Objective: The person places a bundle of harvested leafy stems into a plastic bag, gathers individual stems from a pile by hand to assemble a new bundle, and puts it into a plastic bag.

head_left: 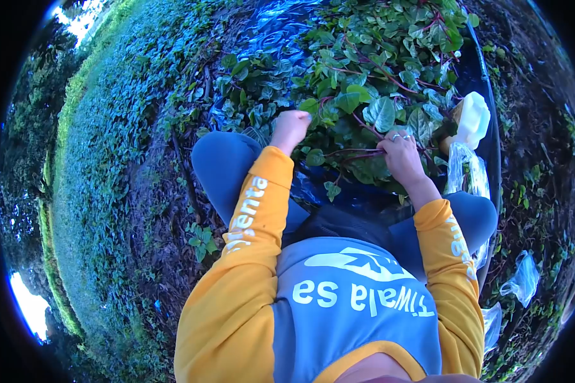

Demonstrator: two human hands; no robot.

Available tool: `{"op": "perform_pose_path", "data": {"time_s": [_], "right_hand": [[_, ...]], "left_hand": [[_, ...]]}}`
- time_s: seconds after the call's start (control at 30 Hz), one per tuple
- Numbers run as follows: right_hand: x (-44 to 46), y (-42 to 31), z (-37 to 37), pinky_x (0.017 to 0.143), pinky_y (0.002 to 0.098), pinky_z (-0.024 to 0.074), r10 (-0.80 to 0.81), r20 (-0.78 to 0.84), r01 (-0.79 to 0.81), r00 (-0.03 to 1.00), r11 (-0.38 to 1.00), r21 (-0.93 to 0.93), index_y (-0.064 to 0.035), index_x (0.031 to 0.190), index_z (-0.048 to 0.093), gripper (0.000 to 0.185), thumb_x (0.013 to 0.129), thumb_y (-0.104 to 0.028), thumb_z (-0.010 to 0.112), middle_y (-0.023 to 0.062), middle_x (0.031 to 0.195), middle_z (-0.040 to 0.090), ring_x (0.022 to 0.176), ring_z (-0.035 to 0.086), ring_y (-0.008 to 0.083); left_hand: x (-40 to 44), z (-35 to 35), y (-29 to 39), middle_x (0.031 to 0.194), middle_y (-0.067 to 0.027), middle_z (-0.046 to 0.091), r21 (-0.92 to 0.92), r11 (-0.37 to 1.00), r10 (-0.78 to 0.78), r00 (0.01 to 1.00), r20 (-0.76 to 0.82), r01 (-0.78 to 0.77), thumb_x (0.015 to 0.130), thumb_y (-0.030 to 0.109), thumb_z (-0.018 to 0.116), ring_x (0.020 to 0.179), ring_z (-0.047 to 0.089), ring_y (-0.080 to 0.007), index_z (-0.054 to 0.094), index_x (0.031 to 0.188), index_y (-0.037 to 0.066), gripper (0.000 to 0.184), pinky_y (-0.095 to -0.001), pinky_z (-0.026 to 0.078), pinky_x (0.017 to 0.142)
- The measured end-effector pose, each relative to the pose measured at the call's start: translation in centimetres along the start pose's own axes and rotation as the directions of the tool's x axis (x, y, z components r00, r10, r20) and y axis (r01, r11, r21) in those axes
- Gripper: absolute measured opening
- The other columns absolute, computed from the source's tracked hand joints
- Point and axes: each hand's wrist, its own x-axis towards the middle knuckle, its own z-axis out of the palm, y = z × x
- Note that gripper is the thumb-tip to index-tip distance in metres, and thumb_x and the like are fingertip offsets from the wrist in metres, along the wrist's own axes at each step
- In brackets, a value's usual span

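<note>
My right hand, with rings on its fingers, is closed around reddish vine stems that run out to its left. Broad green leaves stand just beyond its knuckles. My left hand is closed, above my left knee at the near left edge of the leaf pile. Its fingertips are beside a small green leaf; whatever is between them, if anything, I cannot make out. The cut-looking vines with purple-red stems lie heaped in front of my crossed legs.
Blue-looking plastic sheeting shows under the leaves. Right of the heap stand a white plastic jug and a clear plastic bag. Another plastic bag lies on the ground at right. Low green plants cover the ground at left.
</note>
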Motion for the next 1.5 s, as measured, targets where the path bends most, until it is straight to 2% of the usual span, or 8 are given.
{"op": "perform_pose_path", "data": {"time_s": [0.07,0.17,0.6,0.87,1.07,1.2,1.3,1.5], "right_hand": [[-0.2,-0.2,-0.2,0.087,0.0435,0.0450,0.024,0.042,-0.025,0.999,1.000,0.018,-0.0090,0.086,0.073,0.014,0.080,-0.005,0.061,0.0069,0.095,0.064,0.102,0.059,0.0297],[-0.5,-0.1,-0.3,0.088,0.0435,0.0447,0.019,0.030,-0.019,0.999,1.000,0.022,-0.0097,0.086,0.073,0.013,0.081,-0.006,0.062,0.0065,0.096,0.064,0.102,0.059,0.0297],[-0.7,-0.5,-0.8,0.090,0.0418,0.0432,0.041,0.063,-0.040,0.997,0.999,-0.006,-0.0106,0.086,0.074,0.014,0.082,-0.010,0.061,0.0055,0.095,0.064,0.103,0.058,0.0274],[-0.6,-0.4,-0.7,0.091,0.0417,0.0438,0.025,0.104,-0.020,0.994,0.999,-0.043,-0.0104,0.086,0.074,0.015,0.082,-0.007,0.060,0.0059,0.093,0.064,0.101,0.059,0.0273],[-0.7,-0.4,-0.8,0.091,0.0412,0.0439,0.026,0.114,-0.021,0.993,0.999,-0.043,-0.0104,0.086,0.074,0.015,0.081,-0.006,0.060,0.0062,0.094,0.064,0.102,0.059,0.0273],[-0.6,-0.4,-0.8,0.091,0.0407,0.0437,0.025,0.132,-0.018,0.991,0.999,-0.051,-0.0107,0.086,0.074,0.015,0.080,-0.006,0.060,0.0061,0.094,0.064,0.103,0.059,0.0273],[-0.6,-0.3,-0.7,0.091,0.0405,0.0437,0.026,0.134,-0.022,0.991,0.999,-0.033,-0.0108,0.086,0.074,0.016,0.081,-0.007,0.060,0.0063,0.094,0.064,0.103,0.059,0.0272],[-0.5,-0.3,-0.8,0.091,0.0405,0.0436,0.025,0.147,-0.019,0.989,0.999,-0.042,-0.0105,0.086,0.074,0.015,0.080,-0.007,0.060,0.0068,0.094,0.064,0.103,0.059,0.0271]], "left_hand": [[1.0,2.4,-1.1,0.100,-0.0076,0.076,-0.394,0.896,-0.145,0.973,0.180,0.206,0.097,0.025,0.060,0.089,0.071,-0.0184,0.075,0.112,0.004,0.030,-0.0341,0.052,0.080],[-0.1,1.3,1.3,0.102,-0.0043,0.074,-0.526,0.732,-0.273,0.894,0.356,0.433,0.101,0.032,0.056,0.092,0.068,-0.0172,0.068,0.115,0.008,0.030,-0.0337,0.048,0.078],[-0.8,-0.3,3.0,0.100,-0.0064,0.067,-0.792,0.419,-0.321,0.889,0.327,0.443,0.096,0.013,0.065,0.086,0.071,-0.0252,0.056,0.109,0.009,0.016,-0.0392,0.060,0.073],[-0.1,0.4,1.3,0.104,-0.0051,0.067,-0.676,0.561,-0.238,0.876,0.420,0.477,0.097,0.007,0.062,0.081,0.068,-0.0187,0.063,0.119,0.005,0.022,-0.0347,0.060,0.073],[1.1,1.5,-0.9,0.086,0.0005,0.068,-0.160,0.980,-0.096,0.988,0.121,0.115,0.095,0.013,0.065,0.074,0.064,-0.0112,0.073,0.102,0.004,0.014,-0.0272,0.052,0.066],[1.7,3.2,-2.6,0.088,-0.0165,0.070,0.134,0.977,0.168,0.985,-0.023,-0.164,0.093,0.014,0.063,0.078,0.067,-0.0291,0.072,0.099,-0.002,0.019,-0.0372,0.054,0.073],[-0.1,2.8,0.2,0.102,-0.0246,0.067,0.290,0.946,0.161,0.986,-0.034,-0.144,0.093,0.016,0.059,0.104,0.062,-0.0404,0.069,0.096,-0.001,0.020,-0.0477,0.051,0.091],[-0.2,2.6,-0.3,0.099,-0.0264,0.067,0.256,0.964,0.116,0.982,-0.149,-0.075,0.093,0.012,0.054,0.099,0.064,-0.0432,0.058,0.107,0.002,0.018,-0.0510,0.051,0.087]]}}
